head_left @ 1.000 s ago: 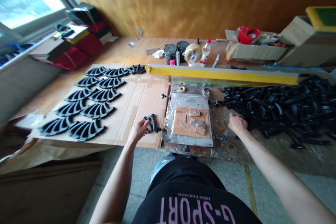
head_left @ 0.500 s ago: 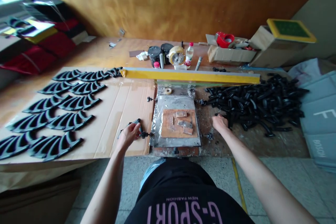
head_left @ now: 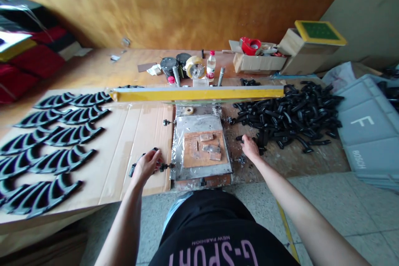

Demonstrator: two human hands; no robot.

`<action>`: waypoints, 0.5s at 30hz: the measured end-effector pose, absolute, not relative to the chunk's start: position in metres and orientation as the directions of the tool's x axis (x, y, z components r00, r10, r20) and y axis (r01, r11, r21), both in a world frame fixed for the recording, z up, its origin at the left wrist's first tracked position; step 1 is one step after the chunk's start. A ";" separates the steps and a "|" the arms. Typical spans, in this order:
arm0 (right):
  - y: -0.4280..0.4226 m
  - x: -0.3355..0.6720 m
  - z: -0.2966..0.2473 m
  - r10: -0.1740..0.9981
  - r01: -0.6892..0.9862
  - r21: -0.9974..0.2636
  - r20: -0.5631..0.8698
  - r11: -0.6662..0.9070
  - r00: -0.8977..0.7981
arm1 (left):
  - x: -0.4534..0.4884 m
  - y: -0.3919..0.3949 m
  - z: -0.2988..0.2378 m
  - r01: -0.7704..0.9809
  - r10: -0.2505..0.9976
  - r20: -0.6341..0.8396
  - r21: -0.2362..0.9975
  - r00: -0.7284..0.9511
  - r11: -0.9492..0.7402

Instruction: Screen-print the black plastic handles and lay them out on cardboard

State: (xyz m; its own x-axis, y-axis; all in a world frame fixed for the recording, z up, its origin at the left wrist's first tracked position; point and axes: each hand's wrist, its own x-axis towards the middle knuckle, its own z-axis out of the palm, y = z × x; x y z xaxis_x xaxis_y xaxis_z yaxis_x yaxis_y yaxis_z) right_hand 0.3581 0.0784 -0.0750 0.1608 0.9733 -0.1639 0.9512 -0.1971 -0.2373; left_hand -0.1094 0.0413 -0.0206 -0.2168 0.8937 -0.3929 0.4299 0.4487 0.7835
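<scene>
My left hand (head_left: 149,164) is closed on a black curved plastic piece (head_left: 133,169), low over the cardboard sheet (head_left: 137,133); the fingers and palm hide much of the piece. On my other side, my right hand (head_left: 250,146) pinches a small black plastic piece (head_left: 239,138) at the near left edge of a heap of similar black plastic parts (head_left: 299,112). Between the hands lies a flat printing base (head_left: 183,168) with a brown board (head_left: 191,158) and small scraps on it. A yellow-edged frame (head_left: 199,94) is raised behind the base.
Rows of black fan-shaped parts (head_left: 67,131) cover the cardboard's left. Black knobs (head_left: 166,167) stick out beside the base. Behind the frame stand dark tubs (head_left: 169,67), a tape roll (head_left: 195,67) and a bottle (head_left: 211,66). A grey crate (head_left: 369,129) stands at right.
The view has turned a little to the right, so the scene sits farther left. A black piece now sticks out of my right hand's fingers; my left hand still holds its piece.
</scene>
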 end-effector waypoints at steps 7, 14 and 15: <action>0.082 0.298 -0.038 0.942 0.826 -0.452 0.172 0.337 -0.290 | -0.059 0.080 0.091 0.208 0.954 0.020 0.977 -0.300 0.045; 0.085 0.216 -0.024 0.750 0.696 -0.278 0.253 0.662 -0.612 | -0.016 0.121 0.152 0.011 0.909 0.233 0.970 -0.346 -0.245; 0.085 0.213 -0.025 0.756 0.709 -0.262 0.240 0.655 -0.609 | -0.016 0.120 0.151 0.013 0.912 0.230 0.971 -0.339 -0.240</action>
State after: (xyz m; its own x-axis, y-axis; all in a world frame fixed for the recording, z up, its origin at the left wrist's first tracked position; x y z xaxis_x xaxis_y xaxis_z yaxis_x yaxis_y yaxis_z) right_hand 0.2126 0.0847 -0.0246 -0.6093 0.7557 0.2401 0.7088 0.6548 -0.2623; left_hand -0.0155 0.1201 0.1506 -0.3388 0.9124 0.2298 0.0135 -0.2395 0.9708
